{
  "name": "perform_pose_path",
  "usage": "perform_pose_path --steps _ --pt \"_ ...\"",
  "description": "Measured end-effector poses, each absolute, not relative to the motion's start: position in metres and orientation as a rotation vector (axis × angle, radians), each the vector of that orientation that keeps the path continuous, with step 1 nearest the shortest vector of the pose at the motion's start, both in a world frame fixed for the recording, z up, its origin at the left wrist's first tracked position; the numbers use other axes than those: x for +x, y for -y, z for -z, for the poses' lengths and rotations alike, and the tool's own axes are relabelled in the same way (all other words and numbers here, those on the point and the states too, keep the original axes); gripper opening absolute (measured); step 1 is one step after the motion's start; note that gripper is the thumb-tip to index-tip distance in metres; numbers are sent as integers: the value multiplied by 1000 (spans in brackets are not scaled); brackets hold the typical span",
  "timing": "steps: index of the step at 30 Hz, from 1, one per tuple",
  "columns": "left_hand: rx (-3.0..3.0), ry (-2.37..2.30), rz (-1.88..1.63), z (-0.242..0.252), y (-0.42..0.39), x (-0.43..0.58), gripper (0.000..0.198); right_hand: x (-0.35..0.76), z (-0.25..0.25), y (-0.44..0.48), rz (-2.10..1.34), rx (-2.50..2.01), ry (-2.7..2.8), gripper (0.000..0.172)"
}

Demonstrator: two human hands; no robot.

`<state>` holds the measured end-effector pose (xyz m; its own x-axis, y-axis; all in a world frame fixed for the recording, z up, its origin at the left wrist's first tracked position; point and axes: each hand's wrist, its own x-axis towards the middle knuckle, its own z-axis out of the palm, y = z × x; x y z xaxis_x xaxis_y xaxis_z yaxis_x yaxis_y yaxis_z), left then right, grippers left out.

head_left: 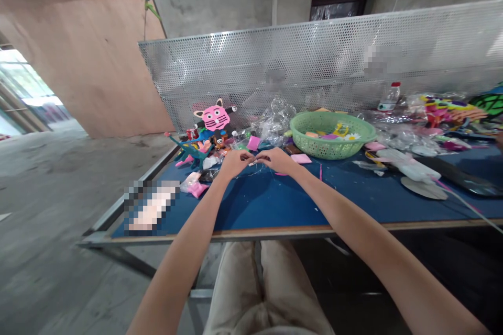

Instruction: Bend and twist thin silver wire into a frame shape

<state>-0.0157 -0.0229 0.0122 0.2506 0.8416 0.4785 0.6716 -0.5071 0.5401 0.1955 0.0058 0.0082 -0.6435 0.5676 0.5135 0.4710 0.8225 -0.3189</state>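
Note:
Above the blue tabletop (pixel 267 204), my left hand (pixel 236 162) and my right hand (pixel 276 160) meet fingertip to fingertip, both pinched closed. Between them shows a small white piece (pixel 252 163), too small to name. A thin clear strand seems to hang under the fingers. Just behind my hands lies a bright pink packet (pixel 253 143). A flat light-pink piece (pixel 301 158) is to the right of my right hand. Left of my left hand are a clear wrapper with pink pieces (pixel 195 186) and a dark teal figure (pixel 196 157).
A pink cat-faced figure (pixel 217 117) stands at the back left. The green basket (pixel 334 147) holds yellow, white and purple pieces. Farther right are plastic bags, a red-capped bottle (pixel 390 97) and a dark phone-like slab (pixel 459 175). A perforated metal panel (pixel 314 57) borders the back.

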Motion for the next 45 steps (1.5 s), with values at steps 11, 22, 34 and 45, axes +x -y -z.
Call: perform_pose_path --steps 11,22,34,45 --pt "2374 -1368 -1099 -18 29 -13 11 197 -9 -3 -184 -731 2407 22" --pt "2439 -1358 -1084 -20 32 -12 15 197 -3 -4 21 -719 2376 20" --pt "2476 -1368 -1078 -22 35 -11 17 197 -13 0 -434 -712 2261 21" --pt "2552 -1372 -977 -25 39 -6 19 203 -19 1 -828 -778 2193 26"
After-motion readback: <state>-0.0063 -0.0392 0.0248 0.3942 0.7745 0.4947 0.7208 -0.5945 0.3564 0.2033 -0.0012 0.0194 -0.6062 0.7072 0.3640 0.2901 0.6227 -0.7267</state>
